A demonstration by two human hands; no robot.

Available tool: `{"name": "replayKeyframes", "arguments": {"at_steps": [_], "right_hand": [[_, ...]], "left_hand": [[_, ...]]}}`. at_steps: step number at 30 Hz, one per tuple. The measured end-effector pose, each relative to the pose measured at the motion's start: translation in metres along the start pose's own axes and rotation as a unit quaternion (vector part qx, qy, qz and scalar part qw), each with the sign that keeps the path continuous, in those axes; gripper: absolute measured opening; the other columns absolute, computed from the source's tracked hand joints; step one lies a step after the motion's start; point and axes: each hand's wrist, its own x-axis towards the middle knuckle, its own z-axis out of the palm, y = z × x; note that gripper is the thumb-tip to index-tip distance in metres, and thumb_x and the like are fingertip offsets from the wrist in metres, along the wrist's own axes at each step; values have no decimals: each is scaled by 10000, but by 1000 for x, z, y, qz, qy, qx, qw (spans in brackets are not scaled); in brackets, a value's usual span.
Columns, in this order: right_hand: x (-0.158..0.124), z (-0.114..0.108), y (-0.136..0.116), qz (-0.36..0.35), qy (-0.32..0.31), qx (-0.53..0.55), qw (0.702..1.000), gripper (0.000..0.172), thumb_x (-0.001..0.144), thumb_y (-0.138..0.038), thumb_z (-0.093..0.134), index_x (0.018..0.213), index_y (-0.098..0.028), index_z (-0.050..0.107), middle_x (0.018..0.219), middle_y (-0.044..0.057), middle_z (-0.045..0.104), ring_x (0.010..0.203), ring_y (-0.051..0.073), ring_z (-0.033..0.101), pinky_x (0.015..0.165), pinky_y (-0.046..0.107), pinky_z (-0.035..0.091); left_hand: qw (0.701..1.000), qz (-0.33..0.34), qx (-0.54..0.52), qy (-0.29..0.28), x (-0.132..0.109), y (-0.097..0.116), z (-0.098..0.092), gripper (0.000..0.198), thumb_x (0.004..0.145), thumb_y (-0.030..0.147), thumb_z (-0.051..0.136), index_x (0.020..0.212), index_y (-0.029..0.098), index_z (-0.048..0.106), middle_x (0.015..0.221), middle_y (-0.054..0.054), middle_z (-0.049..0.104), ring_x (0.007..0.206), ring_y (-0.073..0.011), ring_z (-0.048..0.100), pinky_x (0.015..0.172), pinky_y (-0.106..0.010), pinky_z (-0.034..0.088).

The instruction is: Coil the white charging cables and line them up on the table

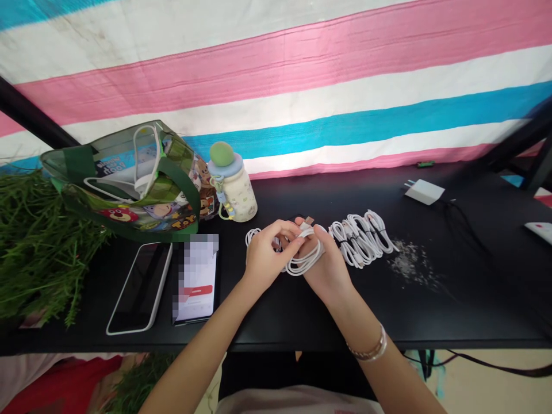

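Note:
Between my two hands is a coiled white USB cable (304,263), its loops hanging below my fingers and a metal plug showing at the top. My left hand (268,251) pinches the cable near the plug with thumb and fingers. My right hand (328,264), with a bracelet on its wrist, wraps round the coil from the other side. Just right of it lies a row of bundled white cables (361,237), bound with dark ties. Part of another white cable (252,234) shows behind my left hand.
Left on the black table (276,328) are a white-edged phone (140,287), a second phone with a lit screen (200,282), a green bag (142,190), a bottle (238,192) and green foliage (47,241). On the right lie a white charger (425,191) and scattered pale bits (411,263).

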Motion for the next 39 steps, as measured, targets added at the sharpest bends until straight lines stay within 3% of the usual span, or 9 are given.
{"name": "replayKeyframes", "arguments": {"at_steps": [4, 13, 19, 23, 28, 35, 39], "right_hand": [[0, 3, -1, -2, 44, 6, 999, 318, 600, -436, 763, 806, -208, 680, 777, 3, 705, 883, 220, 665, 872, 380, 500], [-2, 7, -6, 32, 57, 50, 997, 243, 658, -408, 705, 781, -203, 664, 699, -12, 689, 782, 208, 678, 808, 372, 523], [0, 7, -12, 43, 103, 115, 987, 175, 771, -355, 590, 726, -194, 639, 596, -20, 656, 577, 132, 635, 592, 260, 522], [-1, 12, -18, -1, 156, 155, 976, 305, 858, -390, 457, 682, -194, 612, 536, -24, 614, 518, 108, 605, 528, 227, 508], [-2, 14, -24, -40, 170, 175, 969, 362, 874, -465, 417, 703, -202, 599, 531, -37, 589, 499, 109, 584, 569, 268, 535], [-1, 6, -28, -64, 124, 189, 972, 320, 845, -482, 487, 728, -202, 589, 567, -51, 587, 516, 93, 575, 568, 259, 518], [-1, 4, -28, -57, 108, 186, 975, 297, 846, -462, 496, 729, -204, 585, 567, -57, 575, 518, 96, 567, 558, 263, 506]], "left_hand": [[994, 40, 92, 39, -3, 0, 1, 54, 748, 160, 633, 767, 209, 643, 627, 54, 651, 564, -80, 566, 577, -191, 427], [966, 140, 208, 58, -7, -1, 1, 116, 851, 254, 564, 854, 245, 679, 641, 44, 645, 639, -109, 571, 604, -211, 412], [959, 171, 216, 70, -7, -1, 1, 156, 865, 253, 516, 787, 218, 648, 634, 36, 630, 630, -109, 561, 594, -210, 398], [965, 124, 230, 20, -6, 1, 0, 178, 829, 294, 543, 688, 198, 594, 605, 49, 613, 561, -94, 539, 547, -207, 364], [968, 70, 234, -57, -5, 3, -2, 140, 794, 361, 582, 810, 231, 630, 612, 70, 614, 549, -94, 549, 545, -208, 358], [952, 143, 244, -115, -4, -3, -3, 451, 734, 509, 662, 1093, 247, 584, 851, 18, 697, 781, -165, 631, 645, -251, 437], [950, 171, 241, -103, -3, -7, -3, 363, 800, 492, 602, 1058, 237, 593, 859, 9, 694, 798, -159, 633, 676, -253, 454]]}}
